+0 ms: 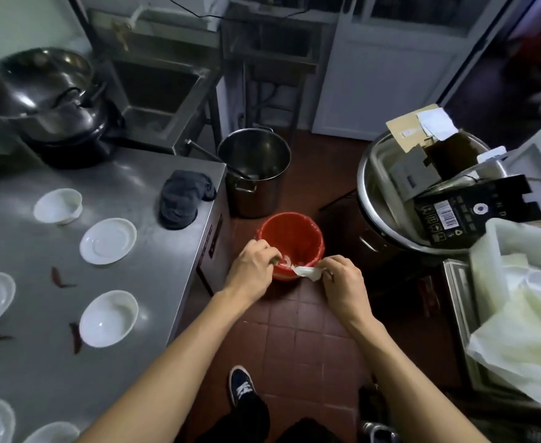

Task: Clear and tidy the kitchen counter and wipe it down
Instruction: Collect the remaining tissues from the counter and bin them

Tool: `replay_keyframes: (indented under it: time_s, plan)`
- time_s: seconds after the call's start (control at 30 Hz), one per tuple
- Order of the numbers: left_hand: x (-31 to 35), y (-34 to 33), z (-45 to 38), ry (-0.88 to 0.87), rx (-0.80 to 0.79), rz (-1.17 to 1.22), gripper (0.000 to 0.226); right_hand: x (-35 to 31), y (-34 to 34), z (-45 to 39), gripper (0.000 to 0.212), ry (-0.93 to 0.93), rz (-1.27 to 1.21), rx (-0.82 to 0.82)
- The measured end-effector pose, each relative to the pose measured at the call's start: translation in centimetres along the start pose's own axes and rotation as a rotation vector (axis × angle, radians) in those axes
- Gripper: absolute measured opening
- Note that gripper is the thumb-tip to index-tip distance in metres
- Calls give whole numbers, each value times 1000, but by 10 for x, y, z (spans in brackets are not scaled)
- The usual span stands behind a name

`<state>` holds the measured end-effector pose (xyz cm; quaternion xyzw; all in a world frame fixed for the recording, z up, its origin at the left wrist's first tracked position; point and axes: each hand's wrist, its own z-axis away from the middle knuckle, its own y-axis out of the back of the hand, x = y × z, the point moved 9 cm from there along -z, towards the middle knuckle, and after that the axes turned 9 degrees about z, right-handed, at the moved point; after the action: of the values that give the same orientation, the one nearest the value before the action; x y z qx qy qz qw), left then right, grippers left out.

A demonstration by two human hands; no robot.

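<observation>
A red bucket [294,231] lined with a red bag stands on the tiled floor beside the steel counter [154,251]. Both my hands are over its near rim. My left hand [255,263] pinches one end of a crumpled white tissue [307,272], and my right hand [342,279] pinches the other end. Several white bowls and saucers, such as a saucer [108,240] and a bowl [109,318], lie on the counter. Dried red chillies [57,278] lie among them. A dark grey cloth [183,199] is bunched at the counter's far right corner.
A steel stockpot [256,174] stands on the floor behind the bucket. A large steel basin [387,199] with cardboard boxes is on the right, next to a tray with pale plastic bags [524,314]. Stacked pots [36,91] sit at the counter's back left, a sink [157,87] beyond.
</observation>
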<state>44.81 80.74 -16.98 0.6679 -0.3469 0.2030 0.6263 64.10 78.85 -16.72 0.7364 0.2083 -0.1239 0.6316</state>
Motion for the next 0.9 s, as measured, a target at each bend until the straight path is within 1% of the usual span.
replay_keyframes:
  time_s: [0.13, 0.27, 0.43, 0.6, 0.7, 0.9]
  plan:
    - [-20, -13, -28, 1, -74, -11, 23, 7, -19, -22, 28, -70, 13, -41]
    - [-33, -29, -63, -19, -150, -31, 21, 18, -29, -47, 27, -79, 5, -67]
    - [-48, -53, -110, -7, -194, -69, 20, 53, -47, -81, 26, -127, -7, -103]
    - [-56, -82, -161, -6, -240, -95, 18, 96, -72, -136, 24, -153, -10, -168]
    - [-63, -100, -192, 30, -258, -92, 16, 120, -85, -169, 25, -159, -35, -215]
    - [-80, -135, -236, 88, -276, -74, 18, 164, -111, -217, 24, -142, -42, -318]
